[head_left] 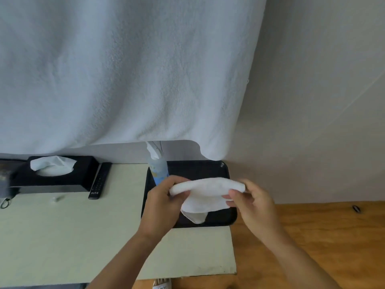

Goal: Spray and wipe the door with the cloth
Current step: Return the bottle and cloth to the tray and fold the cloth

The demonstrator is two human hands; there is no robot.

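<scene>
A small white cloth (205,193) is stretched between both hands over a black tray (198,168). My left hand (164,202) pinches the cloth's left end, and my right hand (253,202) pinches its right end. A fold of the cloth hangs down toward the tray. A spray bottle (159,168) with a white trigger head and pale blue body stands upright at the tray's back left corner, just behind my left hand. No door is recognisable in this view.
The tray rests on a pale tabletop (62,236). A black tissue box (55,172) and a black remote (100,180) lie at the back left. A large white towel (125,69) hangs above. A wooden floor (323,236) is on the right, below a plain wall (323,101).
</scene>
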